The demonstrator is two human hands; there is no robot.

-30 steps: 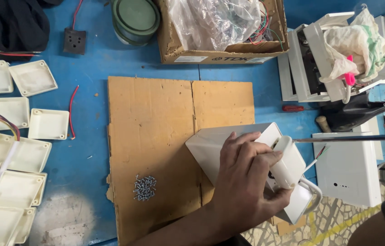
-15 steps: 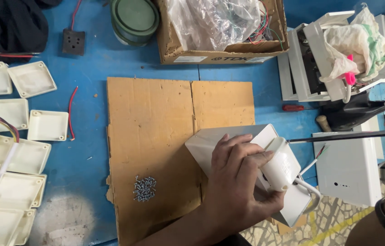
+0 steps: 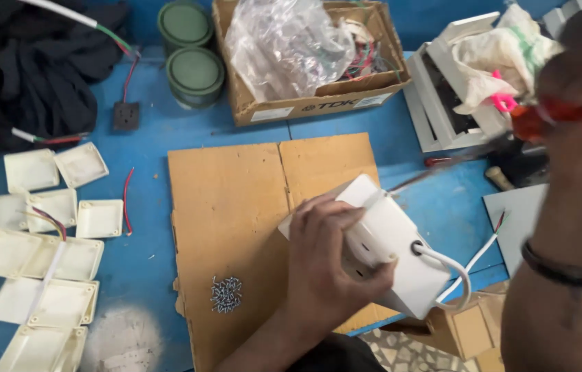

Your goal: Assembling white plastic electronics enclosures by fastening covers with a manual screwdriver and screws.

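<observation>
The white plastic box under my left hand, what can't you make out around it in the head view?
- White plastic box: near face hidden by left hand.
- Red-handled screwdriver: blurred; tip contact unclear.
- Right hand: blurred, cut by the frame edge.
- Small silver screws: too small to count.

You're gripping a white box (image 3: 387, 248) with a white cable (image 3: 452, 269) on the brown cardboard sheet (image 3: 236, 207); the screwdriver (image 3: 559, 114) handle is showing red. The worktop (image 3: 146, 138) is showing blue. Cream covers (image 3: 50, 275) are sitting along its left edge, dark-green tins (image 3: 191, 69) near the far edge, silver screws (image 3: 225, 294) on the cardboard.
</observation>
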